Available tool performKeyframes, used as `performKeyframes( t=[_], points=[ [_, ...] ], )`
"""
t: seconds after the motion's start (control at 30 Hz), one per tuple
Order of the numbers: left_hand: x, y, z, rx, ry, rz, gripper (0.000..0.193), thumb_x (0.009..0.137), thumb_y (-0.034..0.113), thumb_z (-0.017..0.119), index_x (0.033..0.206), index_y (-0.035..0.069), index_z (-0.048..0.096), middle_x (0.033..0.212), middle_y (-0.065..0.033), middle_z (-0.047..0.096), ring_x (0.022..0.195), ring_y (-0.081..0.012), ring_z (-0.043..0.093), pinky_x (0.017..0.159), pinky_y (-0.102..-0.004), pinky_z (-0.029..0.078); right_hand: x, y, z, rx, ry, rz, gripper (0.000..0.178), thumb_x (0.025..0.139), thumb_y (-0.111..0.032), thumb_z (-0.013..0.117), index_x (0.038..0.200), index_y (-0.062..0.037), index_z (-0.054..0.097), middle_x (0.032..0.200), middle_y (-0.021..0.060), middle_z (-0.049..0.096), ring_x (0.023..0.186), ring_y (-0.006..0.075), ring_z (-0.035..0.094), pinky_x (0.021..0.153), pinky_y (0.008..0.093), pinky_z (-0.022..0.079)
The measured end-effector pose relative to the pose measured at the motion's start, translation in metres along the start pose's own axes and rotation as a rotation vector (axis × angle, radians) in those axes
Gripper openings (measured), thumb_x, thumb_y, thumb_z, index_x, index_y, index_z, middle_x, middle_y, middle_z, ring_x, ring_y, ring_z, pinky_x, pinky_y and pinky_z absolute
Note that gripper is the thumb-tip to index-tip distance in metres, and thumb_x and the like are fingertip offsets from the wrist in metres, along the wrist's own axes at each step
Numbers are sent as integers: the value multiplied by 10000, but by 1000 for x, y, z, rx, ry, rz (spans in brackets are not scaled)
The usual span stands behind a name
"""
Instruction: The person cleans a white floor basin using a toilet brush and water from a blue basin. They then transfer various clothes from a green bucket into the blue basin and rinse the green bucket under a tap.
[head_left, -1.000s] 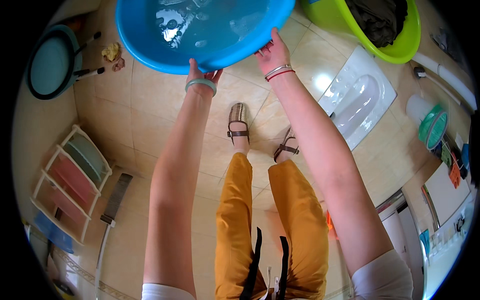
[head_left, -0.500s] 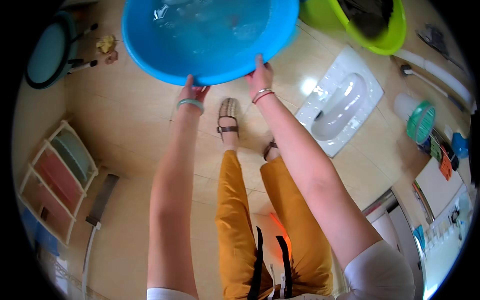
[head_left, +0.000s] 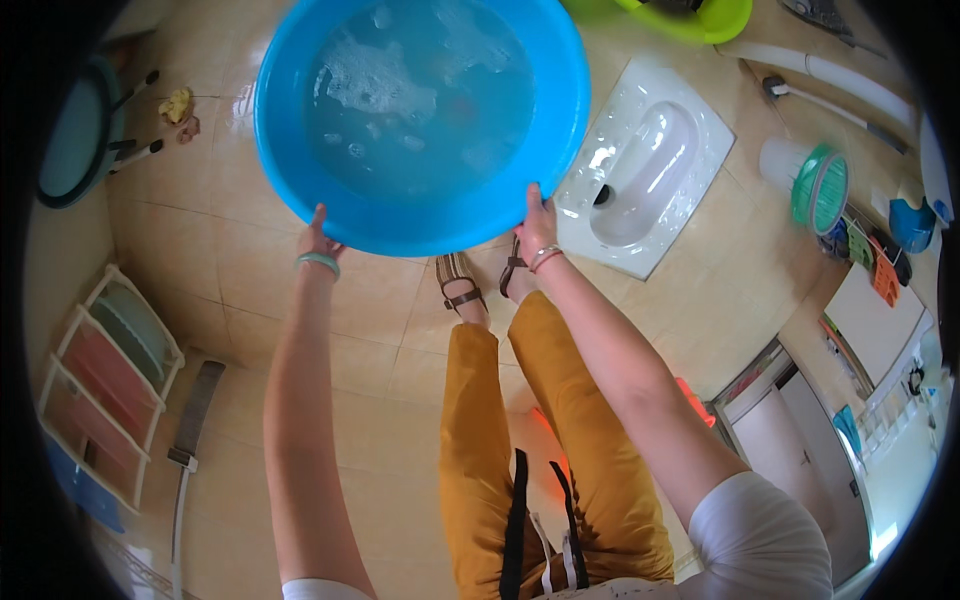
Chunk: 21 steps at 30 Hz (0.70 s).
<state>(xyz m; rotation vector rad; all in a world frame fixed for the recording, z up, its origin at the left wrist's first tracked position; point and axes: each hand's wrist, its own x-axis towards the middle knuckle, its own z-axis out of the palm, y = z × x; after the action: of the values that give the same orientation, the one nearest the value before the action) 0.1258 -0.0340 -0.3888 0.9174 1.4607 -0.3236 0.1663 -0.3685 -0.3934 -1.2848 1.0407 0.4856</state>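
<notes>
Left hand (head_left: 318,240) and right hand (head_left: 538,222), half-closed, grip near edge of blue basin (head_left: 430,235); probable step: carrying sudsy water (head_left: 420,115); next move requires level handling.

Arms (head_left: 303,410) stretched forward; left hand (head_left: 319,238) and right hand (head_left: 537,221) gripping

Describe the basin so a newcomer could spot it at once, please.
Find the white squat toilet in the floor. Left of it, the left hand and right hand grip a large basin, whose blue colour and foamy water set it apart from the lime-green tub.
</notes>
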Motion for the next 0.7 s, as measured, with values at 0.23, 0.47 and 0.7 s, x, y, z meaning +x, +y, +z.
performKeyframes(
  t=[0.23, 0.47, 0.7],
  points=[
    [5, 3, 47, 513, 240, 733, 660, 775, 285, 713, 1287, 49, 368, 1124, -181, 548, 1016, -267, 550, 840, -347, 456, -2, 1, -94, -57, 28, 3, 569, 896, -455, 494, 1246, -25, 364, 1183, 137, 492, 1015, 243, 552, 809, 390, 509],
    [25, 21, 88, 743, -8, 974, 660, 767, 366, 711, 1275, 68, 414, 1124, -193, 541, 1013, -281, 546, 847, -350, 449, 25, 13, -181, -175, 41, -52, 554, 896, -472, 474, 1164, 11, 438, 989, 89, 564, 814, 168, 558, 645, 303, 478],
    [18, 0, 104, 1370, 276, 947, 488, 862, 501, 515, 1000, 34, 484, 905, -232, 605, 825, -407, 577, 695, -459, 451, 46, 32, -229, -458, 212, -246, 661, 872, -581, 409, 963, 66, 505, 861, 199, 578, 771, 283, 560, 722, 396, 440]
  ],
)
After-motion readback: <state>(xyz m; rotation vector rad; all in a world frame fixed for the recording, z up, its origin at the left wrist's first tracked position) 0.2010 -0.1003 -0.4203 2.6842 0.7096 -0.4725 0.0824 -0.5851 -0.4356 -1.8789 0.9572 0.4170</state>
